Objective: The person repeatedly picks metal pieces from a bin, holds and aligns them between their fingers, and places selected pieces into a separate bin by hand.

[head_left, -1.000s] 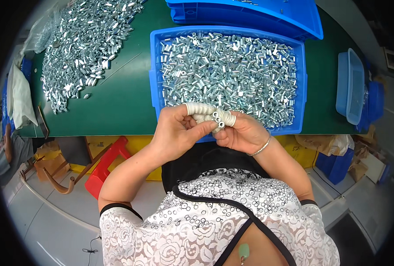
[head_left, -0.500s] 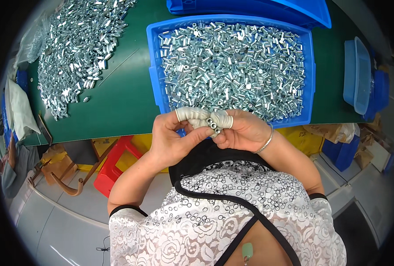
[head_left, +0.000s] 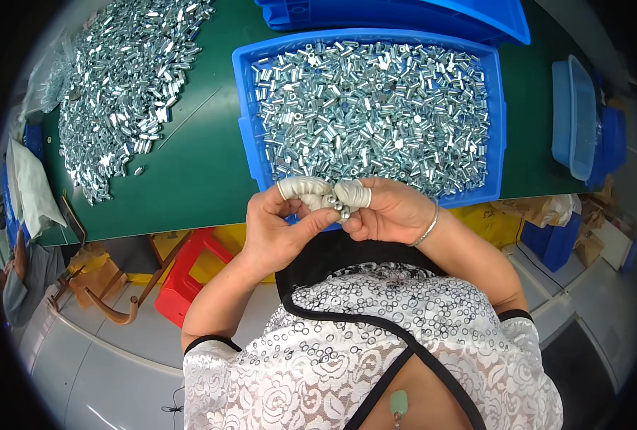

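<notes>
Small, silvery metal sleeves (head_left: 338, 206), shiny and hollow, sit bunched side by side in a short row slanting from between 10 and 11 o'clock to between 4 and 5, their round open ends facing up toward the view; fingers hide their lengths and exact number. They are pinched between the left hand (head_left: 275, 229) at 8 to 9 o'clock and the right hand (head_left: 396, 212) at 3, about 7 o'clock from the middle of the blue tray (head_left: 497, 107).
</notes>
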The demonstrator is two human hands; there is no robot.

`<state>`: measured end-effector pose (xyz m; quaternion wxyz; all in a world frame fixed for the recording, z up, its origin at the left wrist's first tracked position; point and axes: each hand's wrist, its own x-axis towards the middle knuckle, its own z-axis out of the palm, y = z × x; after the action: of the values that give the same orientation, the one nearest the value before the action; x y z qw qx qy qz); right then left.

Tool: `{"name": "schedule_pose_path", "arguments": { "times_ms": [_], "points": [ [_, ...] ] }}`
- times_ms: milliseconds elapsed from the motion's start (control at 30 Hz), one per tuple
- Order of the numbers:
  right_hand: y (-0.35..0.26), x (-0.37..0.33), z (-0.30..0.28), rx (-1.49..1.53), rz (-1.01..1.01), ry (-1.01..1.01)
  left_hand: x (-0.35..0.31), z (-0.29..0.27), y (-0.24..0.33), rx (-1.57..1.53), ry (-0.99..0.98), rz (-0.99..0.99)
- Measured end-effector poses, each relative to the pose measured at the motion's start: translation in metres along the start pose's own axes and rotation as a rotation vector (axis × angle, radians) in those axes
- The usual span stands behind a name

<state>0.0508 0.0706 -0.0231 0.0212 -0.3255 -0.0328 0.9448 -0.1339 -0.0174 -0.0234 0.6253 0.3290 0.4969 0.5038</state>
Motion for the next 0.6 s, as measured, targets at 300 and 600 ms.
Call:
{"name": "schedule_pose_path", "arguments": {
  "times_ms": [300, 600],
  "points": [
    [-0.274, -0.011, 0.022, -1.135, -1.137, 0.864, 0.013, 0.001, -0.007, 0.060, 0.179, -0.204],
    [-0.171, -0.011, -0.004, -1.511, -1.524, 0.728, 0.024, 0.012, -0.021, 0.240, 0.306, -0.108]
  ]
}}
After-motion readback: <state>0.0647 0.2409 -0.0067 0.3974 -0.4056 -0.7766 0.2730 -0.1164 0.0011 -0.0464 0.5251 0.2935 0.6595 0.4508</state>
